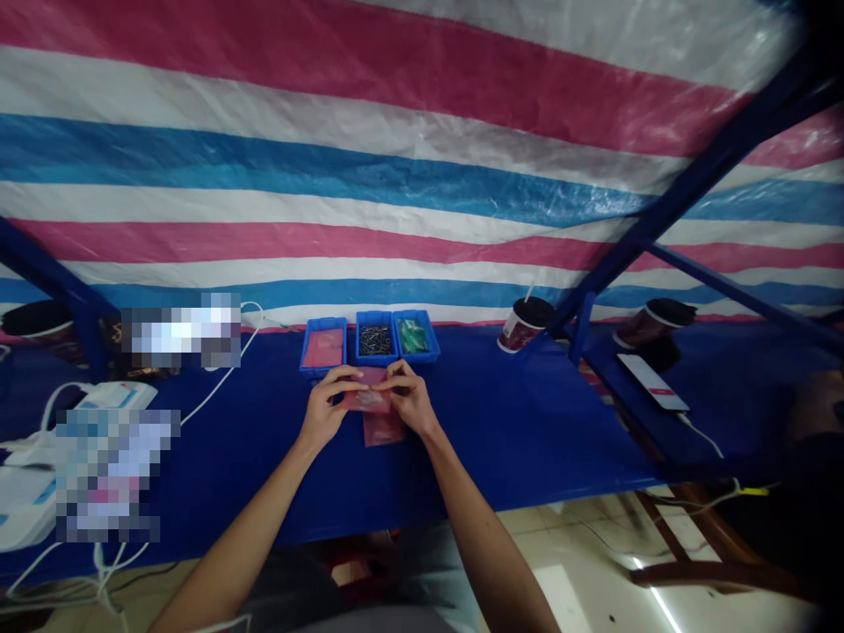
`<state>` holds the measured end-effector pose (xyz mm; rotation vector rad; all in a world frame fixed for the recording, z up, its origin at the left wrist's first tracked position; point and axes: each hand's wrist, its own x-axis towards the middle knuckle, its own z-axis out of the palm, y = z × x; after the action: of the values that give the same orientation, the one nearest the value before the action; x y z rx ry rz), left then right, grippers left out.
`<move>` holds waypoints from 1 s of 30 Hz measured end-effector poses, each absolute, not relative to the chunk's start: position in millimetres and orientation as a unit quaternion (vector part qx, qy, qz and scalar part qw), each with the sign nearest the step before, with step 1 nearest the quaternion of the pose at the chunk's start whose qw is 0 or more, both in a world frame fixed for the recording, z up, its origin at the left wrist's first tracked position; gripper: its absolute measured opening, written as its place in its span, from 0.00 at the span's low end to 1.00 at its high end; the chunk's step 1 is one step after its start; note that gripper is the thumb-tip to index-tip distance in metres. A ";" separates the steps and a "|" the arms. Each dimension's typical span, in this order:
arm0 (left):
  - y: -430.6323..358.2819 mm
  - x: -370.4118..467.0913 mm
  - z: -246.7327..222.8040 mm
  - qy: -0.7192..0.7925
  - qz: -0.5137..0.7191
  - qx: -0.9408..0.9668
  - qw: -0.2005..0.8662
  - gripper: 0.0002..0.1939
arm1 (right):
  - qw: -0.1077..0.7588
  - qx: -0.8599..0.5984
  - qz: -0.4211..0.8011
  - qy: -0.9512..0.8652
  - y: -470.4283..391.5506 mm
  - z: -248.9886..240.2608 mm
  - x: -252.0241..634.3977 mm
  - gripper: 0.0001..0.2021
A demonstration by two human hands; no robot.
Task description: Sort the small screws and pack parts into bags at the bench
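Both hands pinch a small pink plastic bag (367, 400) above the blue table. My left hand (326, 404) is closed on the bag's left edge, and my right hand (410, 400) is closed on its right side near the top. Something pale shows inside the bag, too small to name. Another pink bag (383, 431) lies on the table just below it. Beyond my hands stand three blue bins: the left bin (302, 359) has pink bags, the middle bin (377, 360) dark metal pieces like screws or nails, and the right bin (422, 358) green packets.
A cup with a straw (524, 325) stands to the right by a blue metal frame (646, 220). White power strips (32, 501) and cables lie at the left. On the neighbouring table are a phone (652, 382), another cup (650, 323) and part of a person at the far right.
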<state>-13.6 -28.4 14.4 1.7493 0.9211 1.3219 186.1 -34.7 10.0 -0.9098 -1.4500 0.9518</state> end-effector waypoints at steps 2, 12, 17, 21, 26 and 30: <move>-29.6 -10.1 15.3 0.377 0.520 0.675 0.362 0.11 | 0.584 -0.389 0.397 -0.592 -33.6 8.2 187.2 0.04; -32.9 3.9 3.5 0.411 0.466 0.494 0.608 0.26 | 0.611 -0.372 0.404 -0.570 -35.0 9.3 188.9 0.06; -37.9 4.4 14.8 0.434 0.434 0.572 0.545 0.21 | 0.563 -0.386 0.473 -0.556 -35.2 9.9 188.2 0.19; -35.7 0.9 14.7 0.451 0.478 0.572 0.490 0.21 | 0.543 -0.424 0.509 -0.516 -34.8 9.9 185.9 0.25; -32.8 -2.6 7.7 0.444 0.484 0.583 0.478 0.22 | 0.495 -0.389 0.553 -0.546 -36.0 10.7 183.9 0.19; -35.6 -3.3 7.6 0.441 0.480 0.595 0.470 0.20 | 0.509 -0.389 0.505 -0.578 -37.7 13.5 183.2 0.18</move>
<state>-3.3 -35.6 7.6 1.4572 1.0794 1.1770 183.2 -37.7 13.5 -0.9377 -1.3917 1.2167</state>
